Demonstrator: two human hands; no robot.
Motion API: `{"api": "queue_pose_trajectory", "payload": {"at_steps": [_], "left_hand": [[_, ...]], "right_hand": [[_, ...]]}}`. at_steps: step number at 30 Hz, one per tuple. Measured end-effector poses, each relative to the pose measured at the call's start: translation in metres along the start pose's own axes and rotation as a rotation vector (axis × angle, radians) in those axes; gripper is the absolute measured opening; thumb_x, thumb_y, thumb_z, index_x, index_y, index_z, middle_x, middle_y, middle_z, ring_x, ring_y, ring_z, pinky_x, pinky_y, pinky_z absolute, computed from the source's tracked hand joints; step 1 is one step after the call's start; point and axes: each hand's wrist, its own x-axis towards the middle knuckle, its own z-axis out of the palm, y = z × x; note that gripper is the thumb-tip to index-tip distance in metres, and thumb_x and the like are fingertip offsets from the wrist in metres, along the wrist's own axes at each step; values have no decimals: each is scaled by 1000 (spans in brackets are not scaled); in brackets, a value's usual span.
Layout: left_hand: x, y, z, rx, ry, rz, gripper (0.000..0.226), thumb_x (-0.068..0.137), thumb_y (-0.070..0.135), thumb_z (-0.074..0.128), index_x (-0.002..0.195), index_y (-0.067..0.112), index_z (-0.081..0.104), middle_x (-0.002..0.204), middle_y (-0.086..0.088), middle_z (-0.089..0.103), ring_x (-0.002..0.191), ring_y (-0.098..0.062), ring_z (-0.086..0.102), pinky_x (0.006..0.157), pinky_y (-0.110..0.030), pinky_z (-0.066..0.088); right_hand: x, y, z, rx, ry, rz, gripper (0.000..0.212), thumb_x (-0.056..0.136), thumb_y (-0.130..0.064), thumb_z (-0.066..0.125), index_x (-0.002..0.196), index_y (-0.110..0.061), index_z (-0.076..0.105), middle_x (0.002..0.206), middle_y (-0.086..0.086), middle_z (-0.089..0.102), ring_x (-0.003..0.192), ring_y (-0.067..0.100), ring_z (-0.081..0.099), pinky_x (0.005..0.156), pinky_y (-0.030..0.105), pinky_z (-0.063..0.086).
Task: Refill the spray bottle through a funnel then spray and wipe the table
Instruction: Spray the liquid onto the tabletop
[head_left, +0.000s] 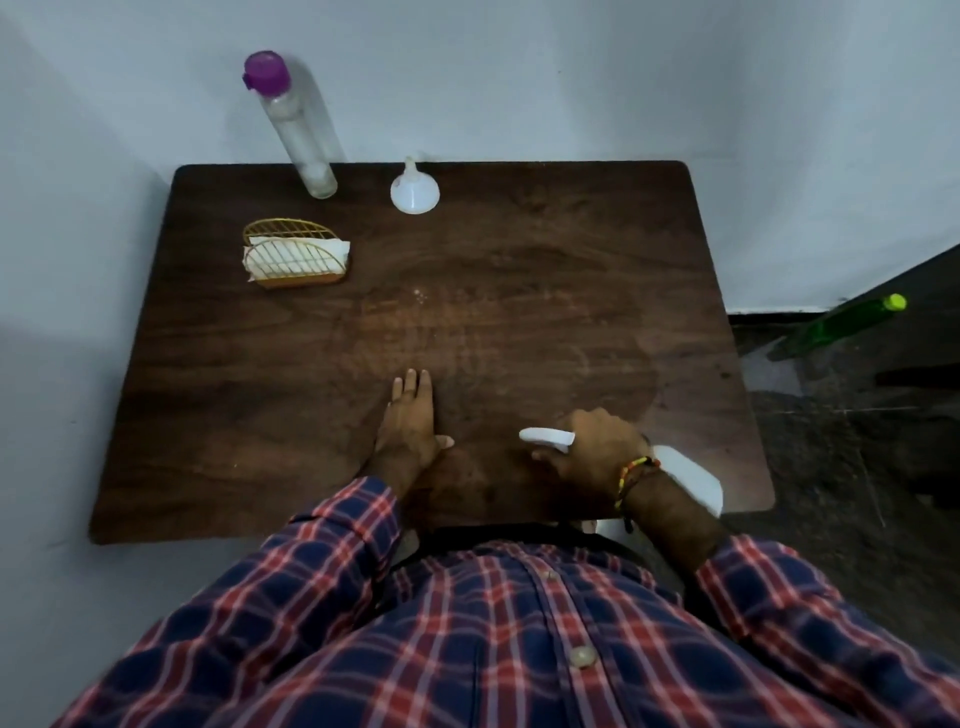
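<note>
My right hand (597, 449) grips the white spray bottle (691, 483) by its neck near the table's front right; the white nozzle head (545, 438) sticks out to the left past my fingers. My left hand (410, 421) rests flat on the dark wooden table (519, 260), fingers straight, to the left of the nozzle. A white funnel (414, 192) lies spout-up at the table's back middle. A tall clear bottle with a purple cap (293, 124) stands at the back left. Small droplets (420, 297) glint on the tabletop's middle.
A gold wire holder with white napkins (296, 254) stands on the left of the table. A green bottle with a yellow-green cap (847, 325) stands on the floor at right. White walls close in behind and to the left.
</note>
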Motion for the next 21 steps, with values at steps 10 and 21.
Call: {"api": "queue_pose_trajectory", "payload": {"at_steps": [10,21], "left_hand": [[-39,-44,16,-140,120,-76,100,90,34,69,157,11,0,166,-10,-1,153,-28,-4,124,-39,9],[-34,-35,4,-175,73,-102,97,91,36,67,158,12,1,166,-9,-4,153,-28,-5,123,-39,11]], "right_hand": [[42,-74,-1,-81,17,-113,49,93,-65,43,101,-22,66,107,7,68,99,32,65,77,35,45],[53,-66,-9,-169,68,-91,54,93,-67,38,102,-21,65,104,5,67,97,30,64,75,36,43]]}}
